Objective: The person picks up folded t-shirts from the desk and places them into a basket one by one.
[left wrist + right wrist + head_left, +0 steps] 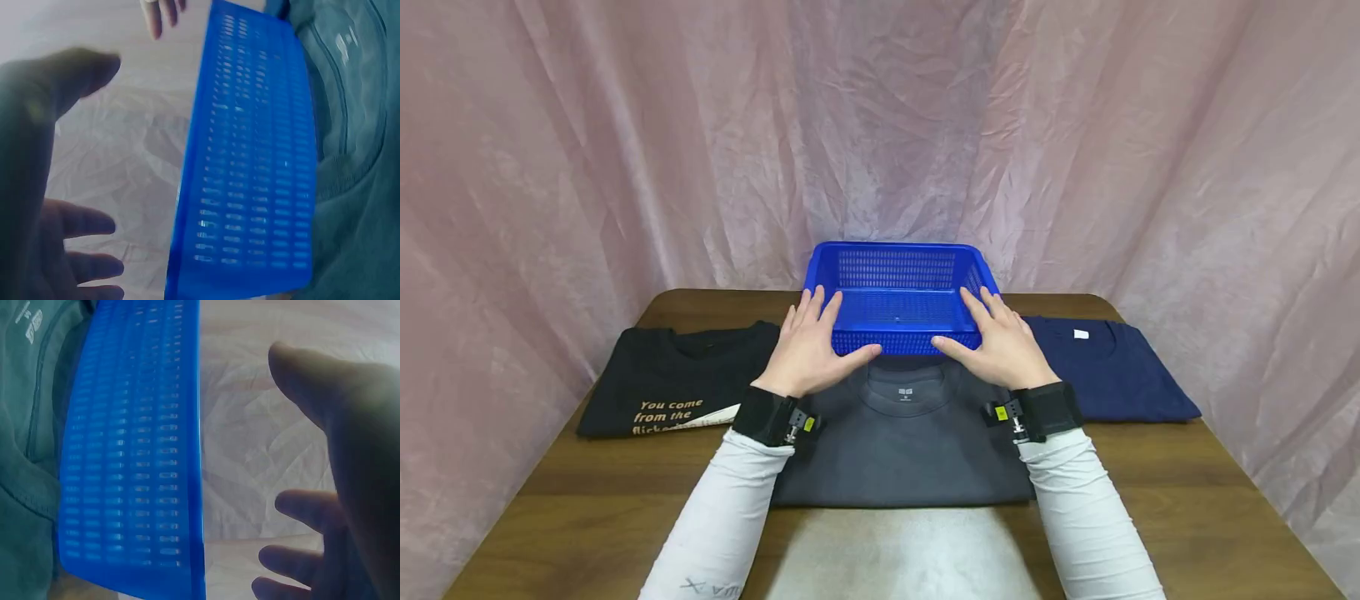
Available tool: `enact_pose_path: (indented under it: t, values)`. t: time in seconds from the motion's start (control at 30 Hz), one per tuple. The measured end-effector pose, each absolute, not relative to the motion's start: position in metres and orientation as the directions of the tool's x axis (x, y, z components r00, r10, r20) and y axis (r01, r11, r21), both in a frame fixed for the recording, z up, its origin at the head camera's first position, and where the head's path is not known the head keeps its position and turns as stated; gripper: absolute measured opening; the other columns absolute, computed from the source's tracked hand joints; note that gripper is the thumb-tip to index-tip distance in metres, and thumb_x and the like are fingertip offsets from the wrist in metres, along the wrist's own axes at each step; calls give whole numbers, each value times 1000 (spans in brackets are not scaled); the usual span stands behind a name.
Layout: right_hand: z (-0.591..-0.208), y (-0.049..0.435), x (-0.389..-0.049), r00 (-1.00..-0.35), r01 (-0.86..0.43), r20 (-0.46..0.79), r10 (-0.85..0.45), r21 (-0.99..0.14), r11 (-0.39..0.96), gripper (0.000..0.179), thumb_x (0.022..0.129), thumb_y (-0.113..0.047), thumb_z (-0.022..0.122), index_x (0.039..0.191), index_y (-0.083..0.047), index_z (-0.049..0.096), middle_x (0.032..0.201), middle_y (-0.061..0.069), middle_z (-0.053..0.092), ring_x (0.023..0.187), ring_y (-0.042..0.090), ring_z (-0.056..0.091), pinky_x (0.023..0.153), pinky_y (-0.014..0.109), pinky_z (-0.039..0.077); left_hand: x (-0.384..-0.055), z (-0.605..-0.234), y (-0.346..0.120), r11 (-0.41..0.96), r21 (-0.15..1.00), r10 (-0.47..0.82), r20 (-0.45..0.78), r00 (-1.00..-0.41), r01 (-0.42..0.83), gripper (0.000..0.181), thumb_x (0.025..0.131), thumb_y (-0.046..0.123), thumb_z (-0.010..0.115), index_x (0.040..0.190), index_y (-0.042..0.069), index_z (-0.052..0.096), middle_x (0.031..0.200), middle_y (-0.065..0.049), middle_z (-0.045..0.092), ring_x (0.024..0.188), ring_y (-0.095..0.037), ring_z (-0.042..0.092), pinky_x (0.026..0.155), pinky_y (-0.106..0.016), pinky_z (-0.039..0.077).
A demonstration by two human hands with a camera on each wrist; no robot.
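Observation:
A blue plastic basket (895, 343) with slotted walls stands at the back middle of the table, nothing inside it. Over its left front corner hovers my left hand (811, 346), fingers spread and straight. My right hand (996, 342) mirrors it at the right front corner, thumb pointing inward. In the left wrist view the basket's front wall (250, 156) shows apart from the fingers; the right wrist view likewise has a gap between the wall (131, 450) and the fingers. A folded dark grey T-shirt (902, 450) lies below both hands, its collar close to the basket.
To the left lies a folded black T-shirt (677, 375) with printed lettering. A folded navy T-shirt (1120, 375) lies to the right. The wooden table (1210, 508) ends in front of a pink curtain (895, 125).

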State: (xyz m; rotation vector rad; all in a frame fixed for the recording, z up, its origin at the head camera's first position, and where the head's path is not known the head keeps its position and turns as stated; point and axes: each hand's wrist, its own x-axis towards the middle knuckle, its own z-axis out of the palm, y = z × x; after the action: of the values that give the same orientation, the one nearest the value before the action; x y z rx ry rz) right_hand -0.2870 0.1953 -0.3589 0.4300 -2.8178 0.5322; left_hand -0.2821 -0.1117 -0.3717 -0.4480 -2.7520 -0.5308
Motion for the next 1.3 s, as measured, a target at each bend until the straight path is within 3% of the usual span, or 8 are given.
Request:
enact_pose_path:
  t: [0.2, 0.33, 0.47, 0.7, 0.9, 1.13, 1.3]
  values:
    - [-355, 205, -279, -940, -290, 294, -170, -435, 852, 87, 89, -68, 56, 153, -14, 33, 149, 19, 33, 131, 38, 32, 100, 67, 33, -272, -364, -123, 788, 495, 189, 371, -909, 366, 92, 88, 66, 58, 152, 5, 33, 154, -16, 26, 138, -30, 23, 107, -57, 31]
    - [-351, 218, -273, -949, -273, 292, -121, -565, 779, 75, 95, -58, 57, 148, -8, 41, 142, 19, 44, 123, 35, 44, 94, 62, 43, -265, -357, -136, 719, 593, 153, 373, -915, 362, 81, 92, 56, 60, 148, 1, 38, 148, -17, 36, 130, -30, 37, 103, -55, 38]
    - [-346, 231, -263, -955, -261, 284, -90, -649, 715, 67, 96, -54, 57, 143, -6, 48, 136, 17, 52, 116, 33, 51, 91, 58, 46, -256, -354, -151, 679, 660, 117, 334, -935, 320, 71, 94, 51, 61, 145, 3, 45, 139, -16, 47, 117, -29, 47, 94, -54, 44]
    - [-350, 251, -244, -981, -179, 185, -57, -761, 623, 59, 100, -49, 56, 136, -3, 53, 123, 15, 60, 103, 29, 58, 86, 53, 51, -235, -357, -174, 588, 785, 105, 165, -981, 195, 63, 96, 50, 61, 140, 8, 50, 133, -11, 55, 113, -25, 55, 91, -50, 50]
    - [-362, 263, -229, -995, -75, 31, -92, -848, 525, 56, 102, -43, 54, 137, 2, 50, 129, 21, 55, 105, 32, 60, 83, 47, 55, -219, -371, -189, 444, 892, 140, 23, -990, 84, 56, 98, 42, 62, 137, 4, 51, 127, -14, 57, 107, -28, 58, 83, -48, 56]
    - [-382, 273, -213, -994, -7, -52, -96, -845, 534, 54, 103, -39, 54, 134, 5, 50, 129, 26, 53, 104, 33, 60, 80, 43, 57, -209, -390, -198, 451, 892, 163, -58, -985, 22, 51, 100, 31, 62, 136, -4, 50, 123, -21, 59, 105, -34, 59, 78, -44, 58]
    - [-396, 277, -202, -990, 52, -114, -78, -830, 555, 47, 103, -33, 55, 126, 8, 55, 117, 26, 59, 92, 30, 63, 73, 37, 59, -202, -399, -196, 481, 876, 143, -123, -982, -40, 53, 99, 31, 62, 135, -6, 49, 119, -20, 59, 101, -31, 60, 78, -43, 58]
